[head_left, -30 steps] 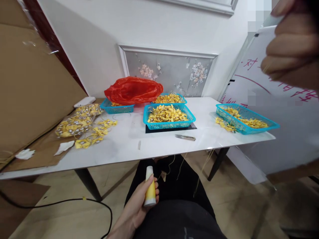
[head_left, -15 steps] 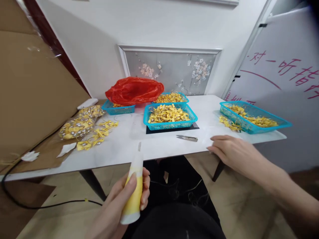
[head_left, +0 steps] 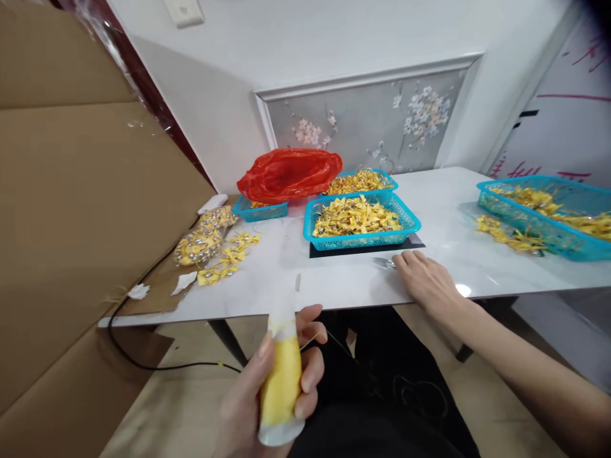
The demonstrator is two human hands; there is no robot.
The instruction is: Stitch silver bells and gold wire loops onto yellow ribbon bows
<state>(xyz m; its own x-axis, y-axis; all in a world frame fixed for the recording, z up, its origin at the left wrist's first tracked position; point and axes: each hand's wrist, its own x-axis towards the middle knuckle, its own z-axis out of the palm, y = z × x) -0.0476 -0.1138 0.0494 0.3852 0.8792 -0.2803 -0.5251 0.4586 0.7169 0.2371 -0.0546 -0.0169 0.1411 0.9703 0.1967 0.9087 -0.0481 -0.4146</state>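
The head view has the left hand (head_left: 245, 394) wrapped around a white-ended yellow spool (head_left: 281, 381), thumb on one side and fingers on the other, holding it in front of the table (head_left: 334, 289), while a fine thread (head_left: 340, 343) runs just right of those fingers. The right hand (head_left: 424, 280) reaches palm down over the snips (head_left: 383, 262), whose blades jut out left of its fingertips; whether it has closed on the handles I cannot tell. Beyond it, toward the left, stands a blue basket (head_left: 363, 240) of yellow bows (head_left: 356, 216).
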